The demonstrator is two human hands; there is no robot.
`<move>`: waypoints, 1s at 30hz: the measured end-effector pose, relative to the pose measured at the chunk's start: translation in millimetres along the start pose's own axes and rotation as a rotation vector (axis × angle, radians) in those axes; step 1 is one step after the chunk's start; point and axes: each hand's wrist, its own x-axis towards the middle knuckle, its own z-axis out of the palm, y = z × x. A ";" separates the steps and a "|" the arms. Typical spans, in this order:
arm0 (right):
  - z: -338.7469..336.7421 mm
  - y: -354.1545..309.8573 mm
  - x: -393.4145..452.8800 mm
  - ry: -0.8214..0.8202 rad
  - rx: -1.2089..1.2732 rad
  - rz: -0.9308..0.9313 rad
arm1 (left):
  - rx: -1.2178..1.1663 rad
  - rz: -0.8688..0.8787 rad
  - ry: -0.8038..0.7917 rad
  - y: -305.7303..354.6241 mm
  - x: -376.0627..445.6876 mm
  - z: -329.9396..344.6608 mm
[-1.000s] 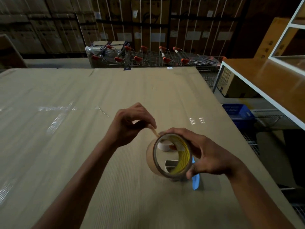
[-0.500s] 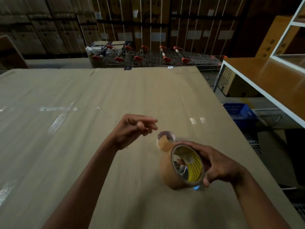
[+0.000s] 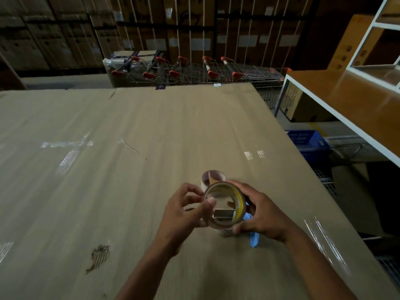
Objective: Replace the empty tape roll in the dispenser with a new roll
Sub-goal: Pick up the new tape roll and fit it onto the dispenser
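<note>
A brown tape roll (image 3: 238, 194) with a yellow-printed core is held upright above the cardboard-covered table (image 3: 129, 191), its hole facing me. My right hand (image 3: 259, 215) grips its right side. My left hand (image 3: 184, 213) holds its left rim, thumb on the near edge. Under the roll lies the blue tape dispenser (image 3: 253, 238), mostly hidden; a metal part of it shows through the roll's hole. An empty pale cardboard core (image 3: 213, 176) stands on the table just behind the roll.
The table's right edge (image 3: 313, 191) drops to a floor with a blue crate (image 3: 303, 137). A white-framed shelf with an orange top (image 3: 346, 100) stands at the right. Shopping trolleys (image 3: 194, 70) line up beyond the far edge. A torn patch (image 3: 98, 255) marks the cardboard near left.
My left hand, which had let go and hung beside the roll, has come back to grip its left rim. The roll has turned its hole toward me and shifted slightly left.
</note>
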 end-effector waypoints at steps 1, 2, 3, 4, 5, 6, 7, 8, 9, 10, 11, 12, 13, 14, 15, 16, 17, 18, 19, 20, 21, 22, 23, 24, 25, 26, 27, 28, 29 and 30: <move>1.0 -0.4 2.4 0.007 -0.024 -0.004 | -0.018 -0.010 0.007 2.0 4.2 -1.6; 1.7 -0.1 4.6 0.008 -0.057 -0.008 | -0.038 -0.021 0.004 2.7 8.3 -3.3; 1.5 1.9 6.5 0.005 -0.097 -0.006 | -0.054 -0.033 -0.006 2.8 12.0 -5.0; 0.4 5.9 7.6 0.005 -0.127 0.005 | -0.063 -0.039 -0.014 2.5 14.9 -6.5; -1.8 11.2 7.7 0.018 -0.141 0.029 | -0.060 -0.041 -0.012 1.4 17.4 -8.2; -4.3 17.4 6.9 0.049 -0.141 0.067 | -0.048 -0.039 -0.001 1.0 19.5 -9.8; -6.4 23.7 5.4 0.104 -0.160 0.116 | -0.036 -0.038 0.016 0.4 21.8 -12.2; -8.3 30.6 3.8 0.192 -0.209 0.171 | -0.033 -0.038 0.034 0.4 24.0 -15.1; -10.8 41.0 2.2 0.296 -0.312 0.249 | -0.039 -0.037 0.049 0.7 26.2 -18.4; -12.6 51.4 0.9 0.381 -0.447 0.344 | -0.055 -0.036 0.056 1.1 28.1 -22.0; -12.3 61.8 -0.2 0.417 -0.566 0.446 | -0.075 -0.036 0.058 1.3 29.9 -25.4; -9.4 71.1 -1.8 0.395 -0.633 0.536 | -0.092 -0.037 0.056 1.3 31.2 -28.3; -4.5 78.4 -3.0 0.345 -0.641 0.606 | -0.103 -0.035 0.055 1.0 32.3 -30.4; 1.2 83.8 -4.1 0.298 -0.622 0.652 | -0.109 -0.032 0.056 1.0 32.9 -31.8; 6.8 86.7 -4.8 0.279 -0.621 0.673 | -0.108 -0.028 0.057 0.8 33.7 -33.1; 11.1 89.1 -4.6 0.282 -0.652 0.673 | -0.104 -0.023 0.056 0.7 34.3 -34.0; 13.6 90.1 -3.3 0.297 -0.692 0.670 | -0.100 -0.020 0.054 0.5 34.9 -34.8; 14.6 89.5 -1.7 0.318 -0.725 0.662 | -0.098 -0.018 0.050 0.5 35.3 -34.7; 14.5 87.5 0.4 0.333 -0.745 0.663 | -0.097 -0.019 0.046 0.3 35.5 -34.3; 14.4 83.8 2.1 0.347 -0.746 0.652 | -0.094 -0.021 0.039 0.1 35.3 -33.1; 13.5 80.2 2.6 0.359 -0.727 0.636 | -0.089 -0.021 0.029 -0.1 35.2 -31.5; 12.5 76.0 2.8 0.372 -0.707 0.611 | -0.084 -0.019 0.017 0.1 35.1 -29.8; 11.9 70.9 2.4 0.380 -0.694 0.578 | -0.078 -0.016 0.009 0.5 35.1 -28.3; 11.1 66.1 2.4 0.395 -0.695 0.528 | -0.072 -0.010 0.004 1.5 35.1 -26.9; 10.1 62.2 2.7 0.413 -0.703 0.477 | -0.067 -0.002 0.003 2.9 35.4 -25.9; 9.4 57.3 3.4 0.430 -0.712 0.440 | -0.062 0.007 0.005 4.9 35.9 -25.0; 8.8 51.5 4.2 0.445 -0.723 0.415 | -0.053 0.016 0.009 7.0 36.4 -24.2; 8.8 45.3 5.5 0.458 -0.731 0.399 | -0.037 0.025 0.012 9.3 36.9 -23.1; 8.8 38.5 7.1 0.473 -0.729 0.387 | -0.019 0.037 0.012 11.4 37.7 -21.9; 9.0 31.4 8.8 0.484 -0.718 0.379 | -0.001 0.048 0.013 13.5 38.2 -20.6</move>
